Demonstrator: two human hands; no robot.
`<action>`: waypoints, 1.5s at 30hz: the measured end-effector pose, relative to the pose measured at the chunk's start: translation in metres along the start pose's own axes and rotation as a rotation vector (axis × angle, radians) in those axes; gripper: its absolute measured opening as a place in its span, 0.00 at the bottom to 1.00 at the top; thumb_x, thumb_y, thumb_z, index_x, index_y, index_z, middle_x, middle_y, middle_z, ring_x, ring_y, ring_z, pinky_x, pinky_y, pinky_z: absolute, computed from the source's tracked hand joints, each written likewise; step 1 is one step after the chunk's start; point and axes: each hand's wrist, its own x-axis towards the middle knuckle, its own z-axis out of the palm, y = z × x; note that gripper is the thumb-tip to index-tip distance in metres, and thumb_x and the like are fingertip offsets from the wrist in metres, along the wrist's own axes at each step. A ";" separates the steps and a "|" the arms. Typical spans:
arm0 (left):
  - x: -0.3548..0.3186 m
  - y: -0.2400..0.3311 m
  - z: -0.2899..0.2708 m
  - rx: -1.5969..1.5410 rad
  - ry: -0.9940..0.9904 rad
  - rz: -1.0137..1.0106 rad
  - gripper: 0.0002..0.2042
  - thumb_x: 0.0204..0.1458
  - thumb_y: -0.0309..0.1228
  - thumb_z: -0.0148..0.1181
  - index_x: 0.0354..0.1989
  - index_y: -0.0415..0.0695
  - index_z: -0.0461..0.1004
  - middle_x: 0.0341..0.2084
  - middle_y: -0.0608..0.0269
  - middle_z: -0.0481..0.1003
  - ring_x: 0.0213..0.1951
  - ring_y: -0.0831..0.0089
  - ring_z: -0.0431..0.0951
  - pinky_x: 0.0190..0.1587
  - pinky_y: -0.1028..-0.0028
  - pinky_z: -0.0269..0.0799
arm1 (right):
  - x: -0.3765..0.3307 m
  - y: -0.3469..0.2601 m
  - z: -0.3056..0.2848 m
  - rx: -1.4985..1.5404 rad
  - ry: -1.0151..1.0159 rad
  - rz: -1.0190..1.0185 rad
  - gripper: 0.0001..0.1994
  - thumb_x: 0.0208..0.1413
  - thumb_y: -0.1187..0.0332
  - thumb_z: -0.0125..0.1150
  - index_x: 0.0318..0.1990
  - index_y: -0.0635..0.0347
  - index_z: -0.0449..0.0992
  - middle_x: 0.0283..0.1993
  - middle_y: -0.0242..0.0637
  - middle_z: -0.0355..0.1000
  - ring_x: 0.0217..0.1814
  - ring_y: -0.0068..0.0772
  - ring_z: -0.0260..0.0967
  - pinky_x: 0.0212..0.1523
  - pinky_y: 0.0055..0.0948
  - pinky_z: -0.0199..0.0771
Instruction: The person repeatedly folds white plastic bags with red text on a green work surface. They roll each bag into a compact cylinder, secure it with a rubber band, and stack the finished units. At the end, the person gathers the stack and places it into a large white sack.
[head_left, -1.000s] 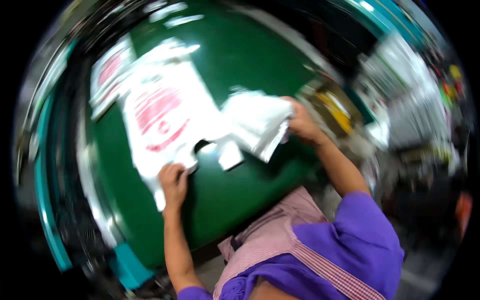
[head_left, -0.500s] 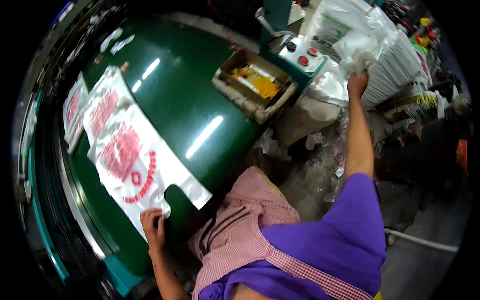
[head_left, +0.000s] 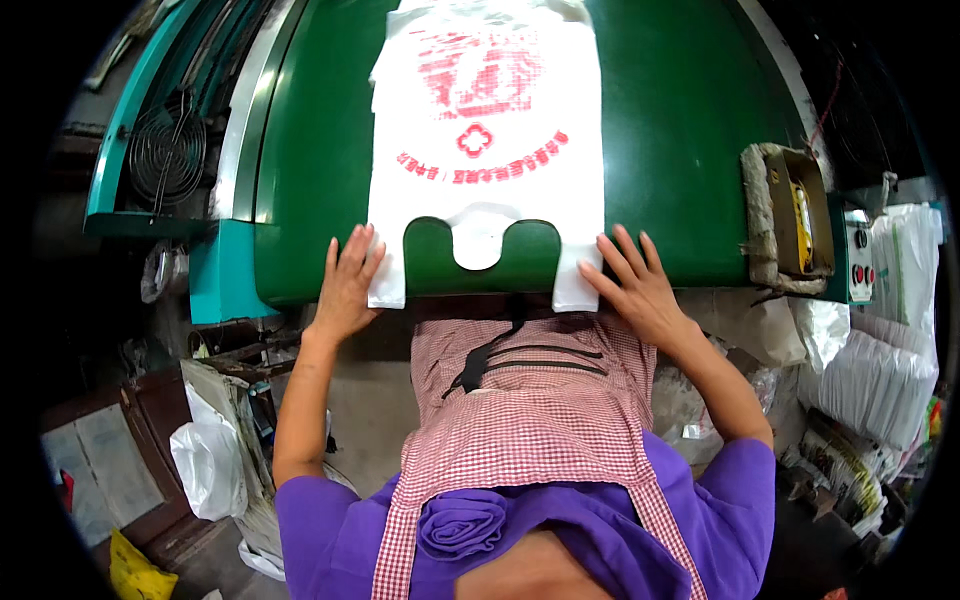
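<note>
White bag (head_left: 487,196) with red printing—lies flat on the green table (head_left: 680,180), in front of the person, handle end nearest the body. Both handles reach the table's front edge.

Left hand (head_left: 350,275): open, fingers spread, fingertips at the outer edge of the left handle (head_left: 388,270). Right hand (head_left: 640,280): also open, fingers fanned, thumb and fingertips at the outer edge of the right handle (head_left: 575,275). Neither hand grips anything.

Step in hand, by my reading: straightening and steadying the bag from both sides. The next move, as I judge it, calls for light, even pressure at the two edges; a harder push on one side could skew or wrinkle the thin plastic.

Counts: hands, two. Handles in sight, two, with one middle tab (head_left: 478,245) between them. Bags at the hands: one top face clear; an uneven upper left edge suggests more beneath—number cannot be told. Open box (head_left: 765,220) on the table's right side, one; yellow contents (head_left: 802,215) inside, too small to count. Control panel (head_left: 858,235) beyond it, one, with two red buttons (head_left: 857,274). Round wire guard (head_left: 168,152) at left, one. Checked apron (head_left: 530,430), one.
</note>
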 end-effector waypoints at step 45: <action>0.179 0.064 -0.001 -0.073 -0.005 0.049 0.16 0.36 0.21 0.60 0.38 0.41 0.72 0.30 0.58 0.71 0.38 0.60 0.76 0.37 0.65 0.73 | 0.079 -0.028 -0.026 1.683 0.179 0.489 0.28 0.57 0.64 0.58 0.62 0.67 0.59 0.62 0.53 0.61 0.62 0.52 0.63 0.59 0.41 0.65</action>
